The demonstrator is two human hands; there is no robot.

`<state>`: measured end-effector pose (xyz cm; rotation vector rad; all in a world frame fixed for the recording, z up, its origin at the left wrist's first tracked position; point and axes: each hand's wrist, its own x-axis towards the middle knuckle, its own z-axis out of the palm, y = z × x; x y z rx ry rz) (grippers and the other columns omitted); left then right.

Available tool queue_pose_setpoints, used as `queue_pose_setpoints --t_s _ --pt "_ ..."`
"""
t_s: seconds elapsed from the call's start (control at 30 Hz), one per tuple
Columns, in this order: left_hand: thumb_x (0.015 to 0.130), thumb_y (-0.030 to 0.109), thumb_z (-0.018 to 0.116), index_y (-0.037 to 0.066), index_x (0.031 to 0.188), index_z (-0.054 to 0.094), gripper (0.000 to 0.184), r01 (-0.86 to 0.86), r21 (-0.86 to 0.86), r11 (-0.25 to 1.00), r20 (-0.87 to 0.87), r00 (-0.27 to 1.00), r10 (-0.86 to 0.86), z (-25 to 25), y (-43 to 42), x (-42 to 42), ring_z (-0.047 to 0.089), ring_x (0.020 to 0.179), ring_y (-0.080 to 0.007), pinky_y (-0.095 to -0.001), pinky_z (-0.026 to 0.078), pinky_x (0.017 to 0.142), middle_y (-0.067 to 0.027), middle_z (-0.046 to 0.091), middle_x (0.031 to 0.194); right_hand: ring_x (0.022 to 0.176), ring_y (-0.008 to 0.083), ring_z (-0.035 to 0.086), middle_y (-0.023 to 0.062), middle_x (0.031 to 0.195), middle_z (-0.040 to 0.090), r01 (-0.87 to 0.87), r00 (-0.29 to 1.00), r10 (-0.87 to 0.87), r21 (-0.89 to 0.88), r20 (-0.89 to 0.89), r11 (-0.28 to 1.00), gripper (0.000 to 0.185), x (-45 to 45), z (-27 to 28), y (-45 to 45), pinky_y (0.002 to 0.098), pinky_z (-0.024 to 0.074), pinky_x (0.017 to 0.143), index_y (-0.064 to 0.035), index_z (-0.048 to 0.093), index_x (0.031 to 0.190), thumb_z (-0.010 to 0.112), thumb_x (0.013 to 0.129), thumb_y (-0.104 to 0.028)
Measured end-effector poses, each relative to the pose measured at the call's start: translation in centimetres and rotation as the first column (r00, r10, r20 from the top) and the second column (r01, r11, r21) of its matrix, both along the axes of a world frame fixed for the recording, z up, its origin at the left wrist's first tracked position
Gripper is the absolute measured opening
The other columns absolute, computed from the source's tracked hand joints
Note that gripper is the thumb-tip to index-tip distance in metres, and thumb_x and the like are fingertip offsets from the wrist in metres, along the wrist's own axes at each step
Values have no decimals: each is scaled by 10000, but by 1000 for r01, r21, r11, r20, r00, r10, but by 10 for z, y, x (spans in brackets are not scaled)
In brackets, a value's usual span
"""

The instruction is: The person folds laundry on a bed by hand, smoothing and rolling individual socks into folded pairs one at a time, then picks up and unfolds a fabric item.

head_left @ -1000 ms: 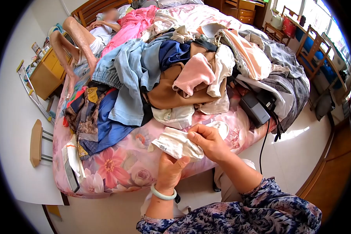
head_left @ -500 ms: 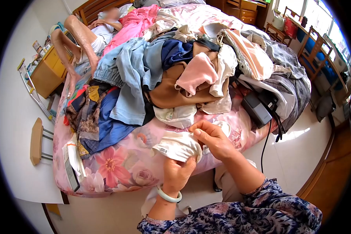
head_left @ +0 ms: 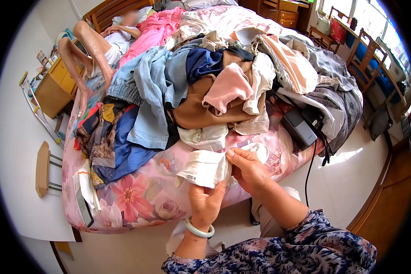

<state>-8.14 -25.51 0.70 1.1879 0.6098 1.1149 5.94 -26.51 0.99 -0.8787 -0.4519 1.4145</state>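
Note:
Between my two hands, over the near edge of the bed, is a white sock with small dark printing near its lower left. My left hand grips its lower edge, thumb on top, and a pale bangle circles that wrist. My right hand pinches the sock's right side between thumb and fingers. A further piece of white cloth shows just behind the right hand; whether it belongs to the same sock I cannot tell. Folded white cloth lies just beyond the hands.
A heap of clothes, with light blue trousers, brown cloth and a pink cloth, covers the flowered bed sheet. A grey box with cables sits right. Another person lies at the far left; a crutch leans nearby.
The sock has been spread flatter, its printing now facing up more plainly. My right hand has shifted slightly down and now pinches the sock's right edge.

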Motion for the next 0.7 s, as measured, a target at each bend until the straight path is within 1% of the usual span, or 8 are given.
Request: queue_pose_setpoints --t_s 0.13,0.27,0.33,0.37,0.43,0.47,0.57,0.7 --pt "852 -30 633 -24 1229 500 400 51 19 999 -21 999 -50 -2 1 4 563 1065 -143 -288 447 939 -70 575 1179 845 122 624 60 986 663 52 976 -47 18 -211 998 247 -3 4 0 257 496 762 -7 619 1045 500 985 -215" --pt "832 -23 665 -12 1257 470 468 66 -43 997 148 987 -59 4 1 4 568 1079 -162 -306 454 953 -81 573 1185 815 140 630 69 907 670 104 978 -103 -5 -183 995 204 -6 7 -3 294 506 775 -28 628 927 523 969 -197" --pt "793 51 743 0 1287 433 585 152 -138 979 310 945 -103 10 7 0 566 1092 -181 -321 449 966 -86 565 1194 692 90 549 8 805 638 30 984 -55 144 172 989 291 -1 1 -6 253 457 653 -22 625 898 462 1008 -236" --pt "793 51 743 0 1287 433 585 152 -140 978 310 945 -103 9 6 0 566 1092 -181 -321 449 966 -86 565 1194 692 90 549 8 805 638 31 984 -55 142 171 989 291 0 2 -8 253 457 653 -22 625 898 462 1008 -236" --pt "782 99 767 1 1290 428 619 155 -249 956 405 913 -43 7 5 -2 561 1100 -185 -324 435 978 -83 560 1200 595 72 436 -33 643 522 -65 604 -138 222 785 973 344 -2 6 -12 277 395 538 -21 551 762 470 1009 -247" --pt "782 99 767 1 1290 428 619 151 -251 956 405 914 -38 6 5 -2 561 1100 -185 -324 435 978 -83 560 1200 564 61 356 -46 587 412 -62 506 -280 358 816 932 368 -7 4 -10 281 336 476 -23 484 711 487 1003 -247" --pt "821 131 720 24 1292 451 552 98 -351 931 269 963 0 4 4 1 561 1109 -210 -349 444 972 -79 570 1202 572 50 329 -50 600 378 -40 691 -190 300 698 953 346 -8 2 -11 255 323 479 -28 497 724 490 1003 -234" --pt "852 21 632 30 1271 483 444 157 -377 913 372 928 -6 4 6 0 569 1101 -204 -359 453 967 -73 578 1195 601 29 371 -48 637 442 -19 795 -129 238 592 971 281 -8 4 -11 218 336 512 -35 529 779 485 1004 -199"
